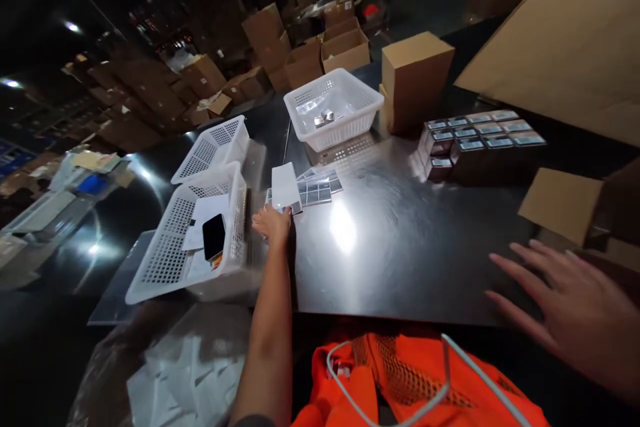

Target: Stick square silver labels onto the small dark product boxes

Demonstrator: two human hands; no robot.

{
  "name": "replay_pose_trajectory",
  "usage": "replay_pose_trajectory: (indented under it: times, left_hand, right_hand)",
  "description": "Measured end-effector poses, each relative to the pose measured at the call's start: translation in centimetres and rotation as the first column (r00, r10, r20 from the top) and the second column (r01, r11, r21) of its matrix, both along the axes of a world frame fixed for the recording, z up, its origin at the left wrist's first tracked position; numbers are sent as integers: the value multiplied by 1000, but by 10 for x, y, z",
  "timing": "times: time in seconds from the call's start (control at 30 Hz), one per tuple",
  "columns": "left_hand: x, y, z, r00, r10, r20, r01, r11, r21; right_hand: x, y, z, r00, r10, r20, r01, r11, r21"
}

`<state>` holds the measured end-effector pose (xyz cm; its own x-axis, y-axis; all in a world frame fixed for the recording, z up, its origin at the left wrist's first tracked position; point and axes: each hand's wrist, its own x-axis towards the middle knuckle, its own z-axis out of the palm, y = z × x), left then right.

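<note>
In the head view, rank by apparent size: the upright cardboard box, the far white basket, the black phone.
1. White basket and cardboard box: they look about alike, so no ranking between them.
2. Black phone: plainly smallest, though it lies nearer the camera.

This is a dim warehouse packing station, centred on a dark, glossy work table [400, 240]. Behind the table, heaps of brown cardboard cartons [300, 47] fill the floor back into the darkness, and more flattened cardboard [565, 60] leans over the table's right end. On the table stand white perforated plastic baskets [334, 107], a sealed brown box [415, 80] and rows of small labelled product boxes [475, 137], while an orange mesh safety vest [425, 380] shows at the table's near edge and a clear bag of white packets [180, 373] lies below its left corner.
</note>
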<state>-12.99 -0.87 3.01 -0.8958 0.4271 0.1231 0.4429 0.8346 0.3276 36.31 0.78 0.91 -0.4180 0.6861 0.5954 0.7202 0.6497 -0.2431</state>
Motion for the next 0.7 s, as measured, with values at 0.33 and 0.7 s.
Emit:
replay_pose_trajectory:
  times: [0.33,0.7]
  left_hand:
    - [-1,-18,2,979,-204,17,182,905,384]
    - [84,-29,79,256,-920,296,457,385,802]
  right_hand:
    - [36,75,-13,942,240,234,-311,885,347]
    - [-195,32,115,698,713,-64,-667,680,304]
